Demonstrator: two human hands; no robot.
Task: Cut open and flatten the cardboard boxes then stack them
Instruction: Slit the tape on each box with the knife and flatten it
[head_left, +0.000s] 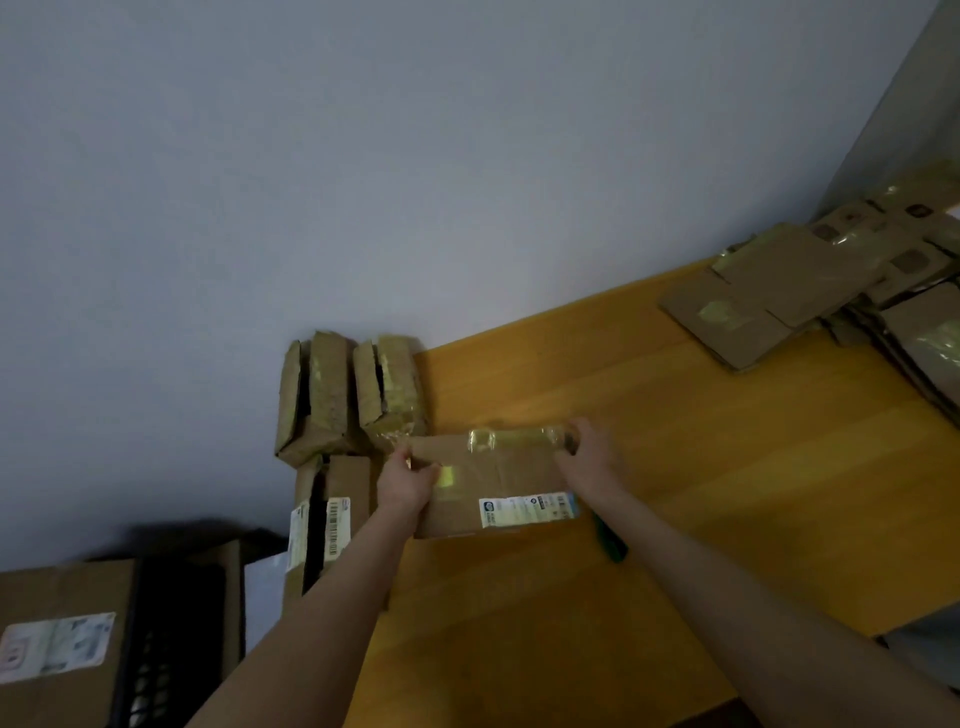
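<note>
So the person has a brown cardboard box (493, 483) sitting on the wooden table (727, 467), near the table's left edge and not far from the wall. The box's long axis runs left to right across the view, with the right end sitting a touch farther away than the left. A strip of shiny tape (511, 439) runs along the far edge, and a white shipping label (527, 509) sits on the near right part of the top face.

The box lies right between the two hands. The left hand (408, 480) is wrapped around the left end, fingers curled over the edge. The right hand (587, 449) clamps the far right corner by the tape. It's a bit blurry there, so the exact finger placement is hard to call.

A green tool (615, 548) pokes out from under the right forearm. Two taped boxes (353, 395) stand just beyond the held box against the wall. A stack of flattened boxes (769, 296) lies well apart, at the far right of the table.
</note>
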